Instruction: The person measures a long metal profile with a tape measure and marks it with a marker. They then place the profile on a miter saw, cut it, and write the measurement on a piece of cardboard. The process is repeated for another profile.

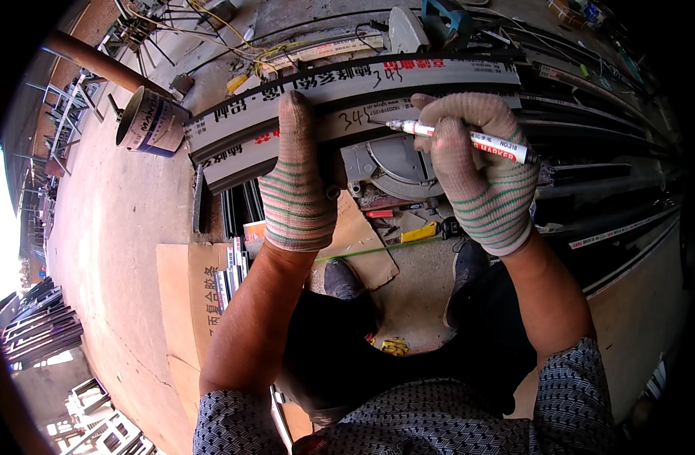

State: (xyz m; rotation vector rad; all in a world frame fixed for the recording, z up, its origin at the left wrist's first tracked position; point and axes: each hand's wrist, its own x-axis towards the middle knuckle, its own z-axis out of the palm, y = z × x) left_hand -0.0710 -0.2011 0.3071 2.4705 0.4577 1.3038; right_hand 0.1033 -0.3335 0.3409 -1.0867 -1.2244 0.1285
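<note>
Two long dark metal profiles lie side by side across the front of me, the far profile (453, 74) and the near profile (241, 158). Both carry a pale protective film with print and handwritten marks. My left hand (298, 189), in a striped knitted glove, is closed on them with its thumb over the top; its other fingers are hidden underneath. My right hand (480, 171), gloved the same way, pinches a white marker pen (507, 150). The pen's tip points left, at the handwriting on the near profile; whether it touches I cannot tell.
Below the profiles sits the round grey base of a saw (397, 167). Dark profiles (590, 178) are piled at the right. A bucket (154, 121) stands at the far left, near cardboard (179, 296). A yellow tool (419, 233) lies on the floor by my feet.
</note>
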